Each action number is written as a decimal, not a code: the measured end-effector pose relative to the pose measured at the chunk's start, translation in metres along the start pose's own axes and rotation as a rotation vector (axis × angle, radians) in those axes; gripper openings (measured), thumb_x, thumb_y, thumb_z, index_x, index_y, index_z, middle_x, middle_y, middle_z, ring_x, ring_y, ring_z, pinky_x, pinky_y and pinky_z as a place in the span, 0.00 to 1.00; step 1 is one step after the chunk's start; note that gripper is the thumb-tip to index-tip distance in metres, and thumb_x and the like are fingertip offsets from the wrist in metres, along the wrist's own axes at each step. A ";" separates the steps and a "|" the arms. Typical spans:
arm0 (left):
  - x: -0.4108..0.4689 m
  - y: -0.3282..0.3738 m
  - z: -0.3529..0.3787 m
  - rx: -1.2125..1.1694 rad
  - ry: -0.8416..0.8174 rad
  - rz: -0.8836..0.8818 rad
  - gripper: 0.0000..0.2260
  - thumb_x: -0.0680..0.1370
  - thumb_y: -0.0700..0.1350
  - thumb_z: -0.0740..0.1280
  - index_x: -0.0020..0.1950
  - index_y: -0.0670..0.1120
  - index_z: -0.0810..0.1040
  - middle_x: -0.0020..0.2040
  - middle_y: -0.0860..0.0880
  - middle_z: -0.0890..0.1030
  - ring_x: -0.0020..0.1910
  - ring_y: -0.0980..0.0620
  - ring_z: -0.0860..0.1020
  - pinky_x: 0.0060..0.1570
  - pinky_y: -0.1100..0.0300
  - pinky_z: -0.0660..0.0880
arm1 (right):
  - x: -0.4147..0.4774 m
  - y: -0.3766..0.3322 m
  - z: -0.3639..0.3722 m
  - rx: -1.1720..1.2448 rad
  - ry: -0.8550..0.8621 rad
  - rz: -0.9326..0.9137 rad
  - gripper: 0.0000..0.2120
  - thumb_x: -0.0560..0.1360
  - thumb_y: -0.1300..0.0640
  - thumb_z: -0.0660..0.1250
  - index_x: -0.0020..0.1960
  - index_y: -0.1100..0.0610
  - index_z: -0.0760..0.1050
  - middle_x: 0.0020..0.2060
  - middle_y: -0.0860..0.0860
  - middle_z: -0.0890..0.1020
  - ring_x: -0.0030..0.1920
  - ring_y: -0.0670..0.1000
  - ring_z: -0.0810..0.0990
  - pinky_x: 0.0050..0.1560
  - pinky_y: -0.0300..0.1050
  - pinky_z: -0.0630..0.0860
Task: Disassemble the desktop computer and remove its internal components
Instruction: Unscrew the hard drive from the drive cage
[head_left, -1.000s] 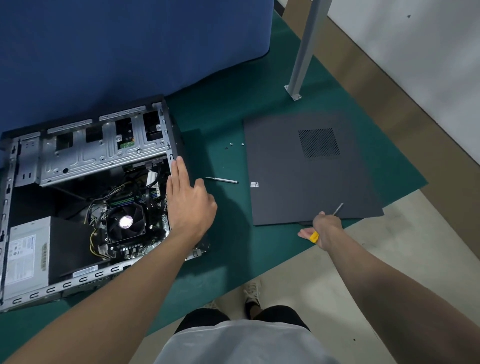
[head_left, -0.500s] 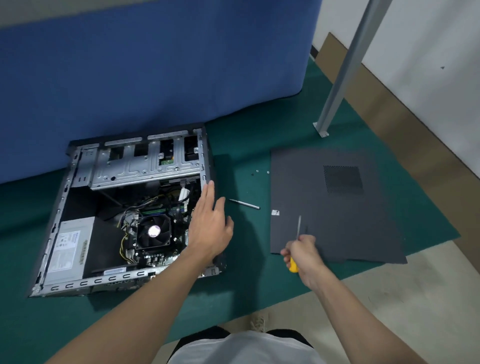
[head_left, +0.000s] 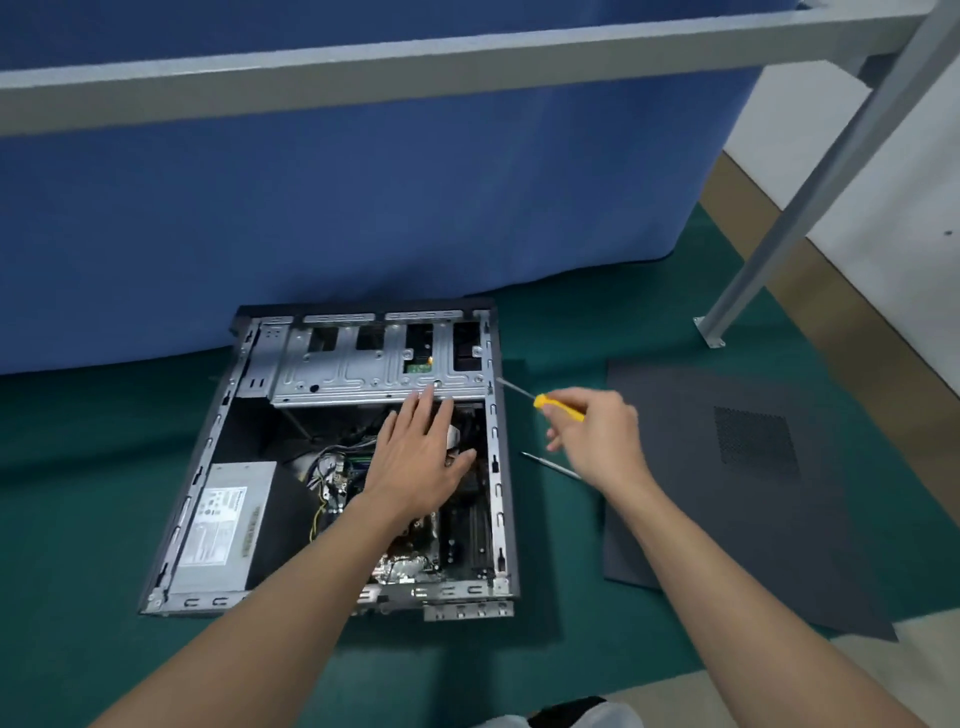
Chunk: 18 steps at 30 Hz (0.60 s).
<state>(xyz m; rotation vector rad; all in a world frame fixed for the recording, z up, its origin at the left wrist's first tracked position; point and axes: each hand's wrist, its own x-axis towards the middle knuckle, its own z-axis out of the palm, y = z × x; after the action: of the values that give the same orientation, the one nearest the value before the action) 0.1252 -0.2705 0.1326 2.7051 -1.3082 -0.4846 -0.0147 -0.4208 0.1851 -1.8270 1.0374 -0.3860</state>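
- Green mat (head_left: 78, 519) on the floor, bearing the computer case (head_left: 500, 467), which lies on its side with the open face up, in front of a blue cloth (head_left: 363, 208).
- Drive cage (head_left: 358, 376): bare silver metal, spanning the far end of the case.
- Power supply (head_left: 223, 519): grey box with a white label, in the near left corner of the case.
- Cables (head_left: 332, 462): a tangle in the middle of the case, partly hidden under my arm.
- My left hand (head_left: 421, 462): released, fingers straight and slightly spread, holding nothing, over the middle of the case. The fingertips reach the near edge of the drive cage.
- My right hand (head_left: 597, 441): grasping the yellow-handled screwdriver (head_left: 558, 406), just right of the case. The shaft points at the far right corner of the case; whether the tip touches it I cannot tell.
- Thin metal tool (head_left: 550, 466): flat on the mat between case and side panel, one end hidden by my right hand.
- Side panel (head_left: 727, 493): dark grey with a mesh vent, flat on the mat, right of the case and apart from it.
- Grey metal post (head_left: 779, 218): slanting up at far right, its foot plate on the mat.
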 end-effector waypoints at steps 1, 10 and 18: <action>0.004 -0.005 -0.002 0.009 -0.015 0.010 0.32 0.81 0.63 0.51 0.80 0.51 0.44 0.80 0.48 0.40 0.77 0.49 0.37 0.74 0.50 0.40 | 0.005 -0.007 0.001 0.010 0.042 -0.014 0.04 0.75 0.59 0.69 0.45 0.54 0.83 0.28 0.50 0.82 0.24 0.43 0.78 0.30 0.24 0.70; 0.042 -0.025 -0.012 0.067 -0.153 0.161 0.29 0.80 0.65 0.47 0.79 0.58 0.43 0.79 0.45 0.39 0.76 0.41 0.35 0.73 0.42 0.36 | 0.043 -0.049 0.015 -0.244 0.093 -0.187 0.05 0.74 0.56 0.71 0.42 0.53 0.76 0.31 0.49 0.80 0.26 0.47 0.79 0.33 0.38 0.76; 0.051 -0.022 -0.016 0.118 -0.232 0.167 0.31 0.80 0.65 0.47 0.79 0.56 0.41 0.79 0.43 0.38 0.76 0.36 0.36 0.73 0.36 0.41 | 0.073 -0.067 0.024 -0.643 -0.120 -0.376 0.05 0.77 0.56 0.65 0.47 0.58 0.74 0.34 0.49 0.76 0.41 0.55 0.74 0.45 0.47 0.73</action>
<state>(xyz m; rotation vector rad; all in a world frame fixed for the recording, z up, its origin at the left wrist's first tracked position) 0.1765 -0.2967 0.1308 2.6635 -1.6541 -0.7431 0.0760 -0.4525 0.2179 -2.6028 0.7782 -0.1613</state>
